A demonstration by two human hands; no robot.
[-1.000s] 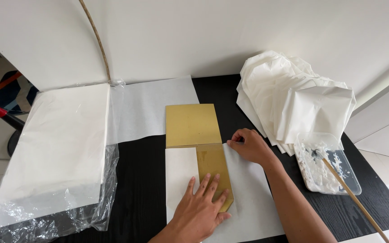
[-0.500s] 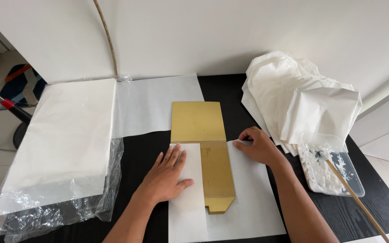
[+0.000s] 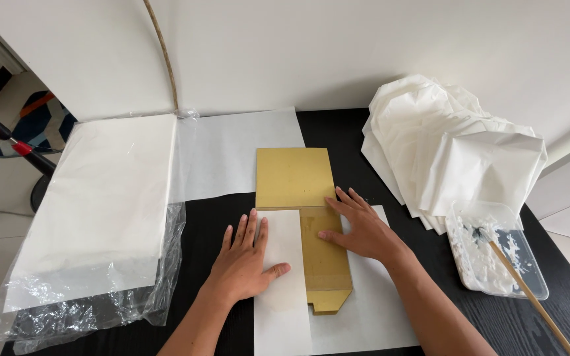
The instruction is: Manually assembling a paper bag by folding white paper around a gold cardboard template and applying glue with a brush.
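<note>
Gold card template [image 3: 295,179] lies mid-counter; I see my left hand [image 3: 245,254] flat, grip wide, on the folded white sheet [image 3: 284,277] beside it; right hand [image 3: 363,227] flat, holding nothing, atop it; plastic-wrapped paper stack [image 3: 100,204] left of it.

Bare black tabletop [image 3: 212,211] lies open left of the gold template [image 3: 293,178]; paper stack [image 3: 107,204] and glue tray [image 3: 496,254] flank it

Soft, even daylight fills the scene, bright without harsh glare. The left hand [image 3: 243,261] and right hand [image 3: 361,227] cast only faint, short shadows onto the paper beneath them. Left of the left hand, the clear plastic wrap [image 3: 94,310] shows small crinkled highlights. The dark tabletop [image 3: 219,211] between the hands' surroundings stays matte. Focus is sharp throughout; straight edges bow slightly toward the frame's borders.
</note>
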